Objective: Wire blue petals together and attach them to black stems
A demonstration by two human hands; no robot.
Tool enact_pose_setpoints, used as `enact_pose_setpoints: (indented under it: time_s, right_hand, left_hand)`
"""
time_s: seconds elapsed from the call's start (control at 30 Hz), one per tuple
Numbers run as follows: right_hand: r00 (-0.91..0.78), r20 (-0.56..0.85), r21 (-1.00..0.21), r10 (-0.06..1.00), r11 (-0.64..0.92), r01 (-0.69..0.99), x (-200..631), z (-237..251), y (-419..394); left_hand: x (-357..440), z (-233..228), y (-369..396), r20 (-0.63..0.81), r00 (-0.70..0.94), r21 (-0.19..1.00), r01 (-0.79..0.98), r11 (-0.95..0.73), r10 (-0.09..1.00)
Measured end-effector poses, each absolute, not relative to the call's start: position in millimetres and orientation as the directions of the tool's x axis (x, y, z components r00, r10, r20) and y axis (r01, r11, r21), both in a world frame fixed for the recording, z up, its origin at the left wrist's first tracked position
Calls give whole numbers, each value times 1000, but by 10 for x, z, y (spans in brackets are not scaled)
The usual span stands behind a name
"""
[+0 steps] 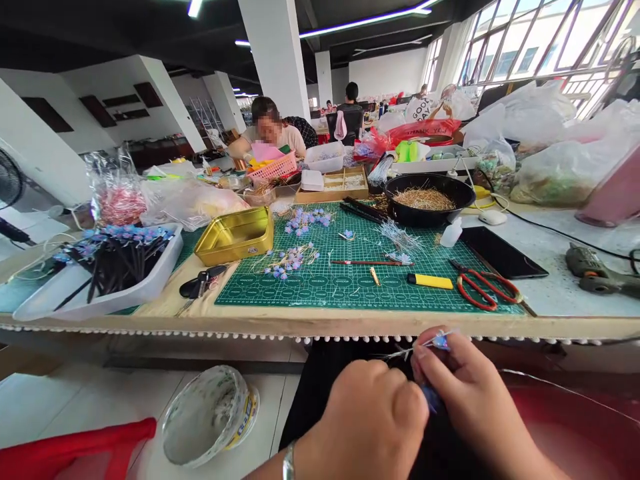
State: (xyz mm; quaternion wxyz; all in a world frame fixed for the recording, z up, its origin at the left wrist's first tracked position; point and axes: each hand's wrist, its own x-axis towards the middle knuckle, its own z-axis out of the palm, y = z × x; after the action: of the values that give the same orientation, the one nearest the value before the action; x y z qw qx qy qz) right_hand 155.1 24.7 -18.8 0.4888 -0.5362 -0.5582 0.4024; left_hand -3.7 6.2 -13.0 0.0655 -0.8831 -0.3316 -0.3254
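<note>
Both my hands work below the table's front edge, over my lap. My left hand [373,417] is closed in a fist and seems to pinch a thin wire stem [400,353]. My right hand [457,380] pinches a small blue bead flower [441,341] at its fingertips, and a blue piece shows between the two hands. On the green cutting mat [350,280] lie more blue bead flowers [290,261], a yellow utility knife [430,281] and red-handled scissors [483,288].
A gold tin [235,233] and a white tray of dark stems [107,267] sit left. A black bowl [427,198], black tablet [503,252] and a drill [597,272] sit right. A white tub [210,415] is on the floor. A person works across the table.
</note>
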Motion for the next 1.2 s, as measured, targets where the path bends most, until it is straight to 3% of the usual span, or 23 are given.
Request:
enact_pose_setpoints:
  time_s: [0.13,0.23,0.53,0.73,0.87,1.0,1.2]
  right_hand:
    - [-46,-22,-992,999,-28,-119,1604,-145,253]
    - [-90,-88,-974,992,-105,-203,1580,-145,206]
    - [-64,-196,-891,979,-205,-406,1459,-140,46]
    - [-202,-382,-759,902,-431,-487,1509,-105,19]
    - [-331,-470,-653,818,-574,-493,1567,-31,17]
    - [-356,-552,-561,754,-651,-511,1576,-24,104]
    - [-345,-628,-484,698,-697,-529,1554,-85,194]
  left_hand:
    - [-187,132,73,483,190,638,592,-492,855]
    - [-183,228,88,335,80,817,472,-332,939]
    - [57,43,2,397,189,802,404,-439,898]
    - [31,-79,-27,429,278,604,619,-501,860]
    - [-5,-43,44,281,267,706,594,-387,922]
    - [-38,-43,152,133,263,792,552,-262,956]
    - [-81,-135,214,137,315,737,601,-309,939]
